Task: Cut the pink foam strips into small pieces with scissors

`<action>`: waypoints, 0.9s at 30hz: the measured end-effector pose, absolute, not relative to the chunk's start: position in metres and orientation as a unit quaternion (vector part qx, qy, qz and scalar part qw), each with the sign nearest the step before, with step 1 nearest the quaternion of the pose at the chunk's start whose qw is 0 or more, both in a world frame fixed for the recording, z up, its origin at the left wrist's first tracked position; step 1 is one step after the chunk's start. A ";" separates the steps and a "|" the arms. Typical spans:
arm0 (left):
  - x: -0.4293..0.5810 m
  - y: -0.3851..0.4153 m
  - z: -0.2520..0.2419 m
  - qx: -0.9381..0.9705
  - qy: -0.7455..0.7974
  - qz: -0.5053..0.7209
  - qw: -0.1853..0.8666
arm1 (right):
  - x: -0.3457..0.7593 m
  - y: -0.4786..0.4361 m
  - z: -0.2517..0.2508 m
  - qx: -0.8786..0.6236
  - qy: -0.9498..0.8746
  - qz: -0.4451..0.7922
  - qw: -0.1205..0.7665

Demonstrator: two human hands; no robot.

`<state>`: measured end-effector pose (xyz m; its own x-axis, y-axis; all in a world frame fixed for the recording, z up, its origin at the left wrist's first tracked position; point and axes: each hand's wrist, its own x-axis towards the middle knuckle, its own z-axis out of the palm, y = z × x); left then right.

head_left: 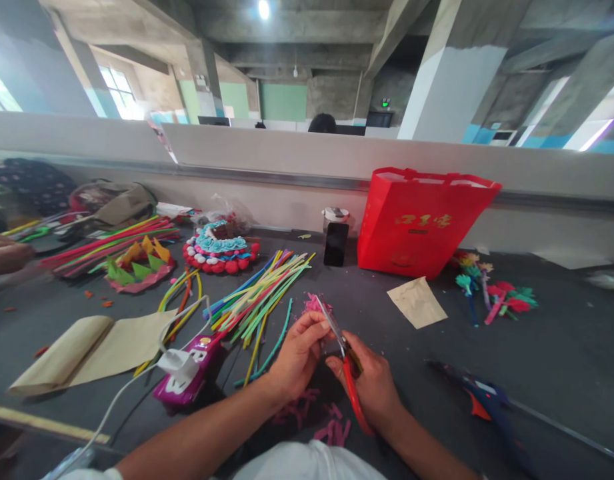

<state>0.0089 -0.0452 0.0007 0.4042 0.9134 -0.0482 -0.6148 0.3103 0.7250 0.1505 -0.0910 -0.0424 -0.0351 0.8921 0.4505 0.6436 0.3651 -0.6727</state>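
My right hand [374, 383] grips a pair of scissors [354, 393] with red handles, the blades pointing up and away to the left. Fingers pinched together, my left hand [301, 347] is beside the blades; whatever is between its fingertips is too small to make out. Just past those fingertips is a clump of pink strips [314, 303], and I cannot tell whether it is held or lies on the table. More cut pink strips [333, 430] lie below my hands, close to my body. Left of my hands, a bundle of colourful fuzzy stems [271, 287] lies on the dark table.
A purple power strip [189, 377] with a white plug and cable is at left, near brown paper [121, 347]. A glue gun [487, 400] lies right. Behind stand a phone [335, 244], a red bag [421, 223] and decorated crafts [221, 247]. Another person's hand [7, 255] is far left.
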 end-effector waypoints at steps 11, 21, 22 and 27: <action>0.009 -0.045 0.000 0.309 0.230 0.491 0.781 | 0.148 -0.091 -0.037 -0.557 -0.723 0.091 0.398; 0.011 -0.048 -0.002 0.310 0.231 0.484 0.785 | 0.149 -0.091 -0.038 -0.544 -0.709 0.145 0.425; 0.011 -0.048 -0.002 0.308 0.233 0.483 0.786 | 0.148 -0.092 -0.038 -0.543 -0.707 0.149 0.428; 0.012 -0.048 -0.002 0.307 0.233 0.479 0.789 | 0.148 -0.092 -0.039 -0.546 -0.701 0.145 0.436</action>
